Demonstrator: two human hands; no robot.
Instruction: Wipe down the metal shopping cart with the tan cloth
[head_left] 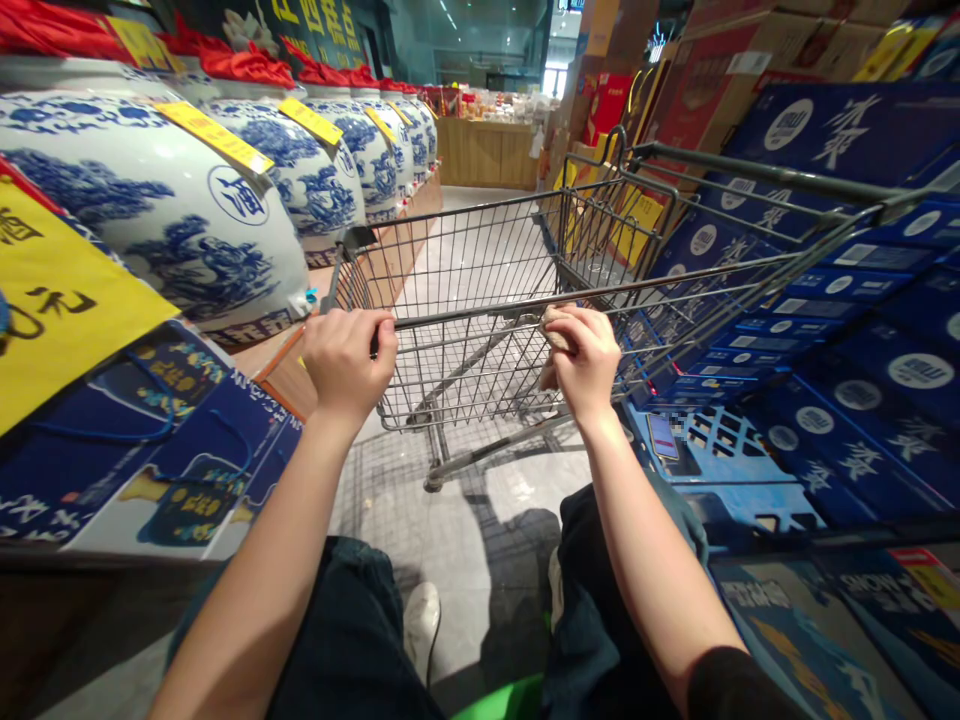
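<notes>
A grey wire shopping cart (480,260) stands sideways in front of me, its basket showing only bare mesh. My left hand (349,360) is wrapped round the top rail at the basket's left corner. Lower on the near side, my right hand (585,355) is closed on a crumpled beige cloth (556,330), held against the same rail. Part of the cloth hangs below the fingers, in front of the mesh.
Blue-and-white jars (225,210) with red cloth tops line the left, beside a yellow sign (67,300). Stacked blue boxes (855,370) rise on the right. A phone (663,437) lies on a blue crate (720,440). A wooden counter (487,155) is ahead.
</notes>
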